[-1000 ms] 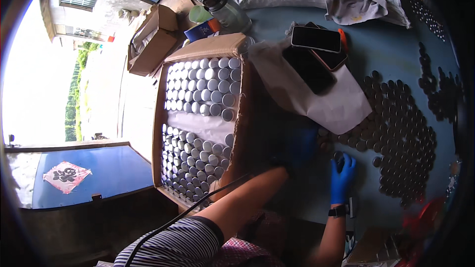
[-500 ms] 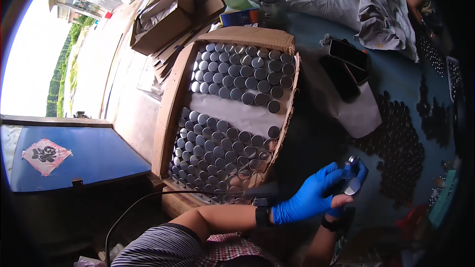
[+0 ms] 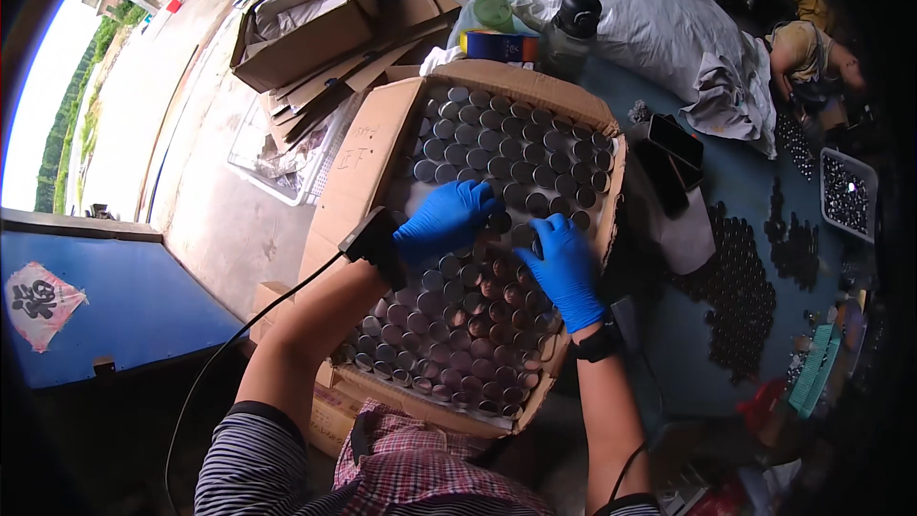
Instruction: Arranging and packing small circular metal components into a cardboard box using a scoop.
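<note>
Your left hand (image 3: 447,220) and your right hand (image 3: 565,269), both in blue gloves, lie on the small round tins (image 3: 478,301) packed tightly in the cardboard box (image 3: 368,158) in front of you. Fingers are curled over the tins; I cannot tell if either one grips a tin. If you press unevenly, I think a row may tip and disturb its neighbours.
</note>
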Demonstrator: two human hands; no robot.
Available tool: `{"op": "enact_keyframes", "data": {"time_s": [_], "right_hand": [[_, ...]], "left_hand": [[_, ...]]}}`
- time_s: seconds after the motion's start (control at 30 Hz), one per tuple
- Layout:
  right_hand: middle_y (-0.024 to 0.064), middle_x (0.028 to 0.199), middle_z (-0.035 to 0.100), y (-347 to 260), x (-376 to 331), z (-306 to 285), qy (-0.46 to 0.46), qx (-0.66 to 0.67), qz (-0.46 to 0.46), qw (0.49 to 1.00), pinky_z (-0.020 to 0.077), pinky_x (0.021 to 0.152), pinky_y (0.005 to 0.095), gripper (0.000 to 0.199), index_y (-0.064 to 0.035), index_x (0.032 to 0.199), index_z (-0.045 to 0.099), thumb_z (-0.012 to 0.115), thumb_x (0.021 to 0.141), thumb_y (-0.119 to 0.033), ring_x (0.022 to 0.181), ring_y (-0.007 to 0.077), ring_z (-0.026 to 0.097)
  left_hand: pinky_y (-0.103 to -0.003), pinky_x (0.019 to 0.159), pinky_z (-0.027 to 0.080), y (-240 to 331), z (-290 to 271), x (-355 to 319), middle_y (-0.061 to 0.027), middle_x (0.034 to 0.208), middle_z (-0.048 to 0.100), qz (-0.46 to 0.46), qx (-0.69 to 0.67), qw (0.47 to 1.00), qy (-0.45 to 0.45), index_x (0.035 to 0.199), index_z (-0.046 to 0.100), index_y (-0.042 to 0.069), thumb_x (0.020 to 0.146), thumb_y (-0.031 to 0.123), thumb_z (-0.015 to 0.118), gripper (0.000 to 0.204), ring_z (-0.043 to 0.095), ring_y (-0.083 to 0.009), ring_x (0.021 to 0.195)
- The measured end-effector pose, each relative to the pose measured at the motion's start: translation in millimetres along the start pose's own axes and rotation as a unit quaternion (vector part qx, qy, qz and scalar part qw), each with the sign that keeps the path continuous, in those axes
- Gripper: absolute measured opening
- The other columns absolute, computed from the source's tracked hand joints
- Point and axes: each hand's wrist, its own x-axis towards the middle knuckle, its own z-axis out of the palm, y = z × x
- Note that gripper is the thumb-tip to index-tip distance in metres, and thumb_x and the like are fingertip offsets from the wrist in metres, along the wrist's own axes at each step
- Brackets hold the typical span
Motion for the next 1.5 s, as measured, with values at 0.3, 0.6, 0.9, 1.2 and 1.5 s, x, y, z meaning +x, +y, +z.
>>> {"op": "enact_keyframes", "data": {"time_s": [0.3, 0.6, 0.9, 1.2, 1.5], "right_hand": [[0.0145, 0.114, 0.059, 3.9, -16.4, -22.5, 0.085, 0.008, 0.039, 0.996, 0.0444, 0.093, 0.0437, 0.033, -0.005, 0.116, 0.061, 0.061, 0.083, -0.007, 0.105, 0.0344, 0.055], [0.008, 0.103, 0.065, 6.1, -28.3, -33.9, 0.001, -0.119, 0.002, 0.993, 0.043, 0.093, 0.0412, 0.038, -0.0109, 0.111, 0.066, 0.063, 0.073, -0.003, 0.102, 0.0288, 0.057], [0.0086, 0.104, 0.065, 9.5, -38.1, -44.8, 0.077, -0.049, 0.007, 0.996, 0.042, 0.095, 0.0415, 0.032, -0.0092, 0.109, 0.068, 0.061, 0.079, -0.001, 0.102, 0.0284, 0.057], [0.0105, 0.115, 0.066, 112.0, -168.6, -32.1, 0.32, 0.148, 0.338, 0.873, 0.0451, 0.094, 0.0326, 0.024, 0.0015, 0.116, 0.064, 0.048, 0.098, -0.004, 0.106, 0.02, 0.06], [0.0171, 0.115, 0.062, 252.4, -269.3, -19.2, 0.311, -0.054, 0.388, 0.866, 0.044, 0.095, 0.0434, 0.034, -0.0046, 0.123, 0.059, 0.052, 0.089, 0.0, 0.108, 0.0354, 0.056]], "left_hand": [[-0.041, 0.083, 0.052, -11.6, -9.4, -9.8, -0.0123, 0.112, 0.061, 0.045, -0.004, 0.999, -0.029, 0.119, 0.061, 0.008, 0.074, 0.01, 0.067, 0.046, 0.061, -0.0346, 0.1], [-0.039, 0.089, 0.051, -22.8, -40.1, -9.2, -0.0089, 0.124, 0.059, -0.06, -0.062, 0.98, -0.181, 0.133, 0.057, 0.016, 0.076, 0.0, 0.061, 0.059, 0.06, -0.0304, 0.107], [-0.042, 0.093, 0.048, 3.5, 2.5, -0.1, -0.0117, 0.121, 0.057, 0.007, -0.078, 0.986, -0.146, 0.124, 0.061, 0.013, 0.069, -0.001, 0.063, 0.056, 0.057, -0.0323, 0.11], [-0.045, 0.106, 0.04, 56.3, 25.6, 36.7, -0.0098, 0.138, 0.051, -0.019, -0.134, 0.978, -0.16, 0.13, 0.056, 0.011, 0.068, -0.003, 0.061, 0.064, 0.051, -0.032, 0.122], [-0.045, 0.095, 0.046, 174.9, 6.3, 98.4, -0.0151, 0.132, 0.053, -0.028, -0.095, 0.995, -0.018, 0.127, 0.056, 0.007, 0.071, -0.007, 0.057, 0.058, 0.056, -0.0365, 0.113]]}}
